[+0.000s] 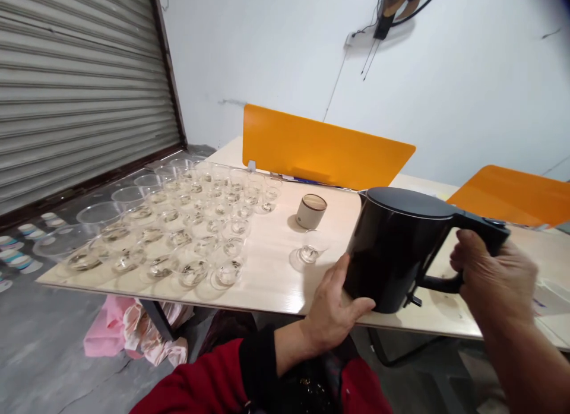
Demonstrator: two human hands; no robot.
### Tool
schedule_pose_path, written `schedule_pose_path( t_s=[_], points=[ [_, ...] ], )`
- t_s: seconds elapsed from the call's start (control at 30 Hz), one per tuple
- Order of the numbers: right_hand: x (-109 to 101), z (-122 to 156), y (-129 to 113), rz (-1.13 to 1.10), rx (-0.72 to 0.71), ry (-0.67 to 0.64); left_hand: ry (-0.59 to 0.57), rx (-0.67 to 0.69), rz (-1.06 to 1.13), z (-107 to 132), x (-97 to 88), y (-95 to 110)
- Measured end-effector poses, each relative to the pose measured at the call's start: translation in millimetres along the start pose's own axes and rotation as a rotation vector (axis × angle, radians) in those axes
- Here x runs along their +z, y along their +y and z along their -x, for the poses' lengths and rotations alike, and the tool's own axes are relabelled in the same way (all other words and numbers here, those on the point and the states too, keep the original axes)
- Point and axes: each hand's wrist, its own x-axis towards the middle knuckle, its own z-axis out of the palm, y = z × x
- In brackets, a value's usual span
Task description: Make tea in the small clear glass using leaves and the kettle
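Note:
My right hand (494,277) is wrapped round the handle of a black electric kettle (392,253), which is held up over the table's front edge with its lid closed. Beside the kettle's lower left side is my left hand (332,313), thumb spread and fingers stretched out; whether it bears any weight I cannot tell. A single clear plastic cup (309,253) stands just beyond my left fingers. Behind that cup sits a small pale round canister (312,212) with a wooden-looking top.
Many clear plastic cups (191,271) with dark bits in their bottoms crowd the left of the pale table (271,271). Orange dividers (320,147) rise at the back. Pink cloth (111,325) lies below, and paper-cup-like items (20,259) stand on the floor.

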Motion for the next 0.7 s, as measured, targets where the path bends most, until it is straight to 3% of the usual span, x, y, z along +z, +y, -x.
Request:
schedule_pose_path(
  t_s=[0.13, 0.3, 0.43, 0.7],
  points=[
    [23, -27, 32, -0.096, -0.067, -0.029, -0.045, 0.060, -0.116, 17, -25.2, -5],
    [68, -71, 69, -0.158, -0.170, 0.066, -0.069, 0.034, -0.212, 26, -52.4, -11],
    [100, -101, 89, -0.211, -0.161, 0.080, -0.074, -0.010, -0.215, 28, -67.2, -16],
    [124, -141, 116, -0.262, -0.123, 0.045, -0.048, -0.147, -0.111, 26, -79.0, -15]
  ],
)
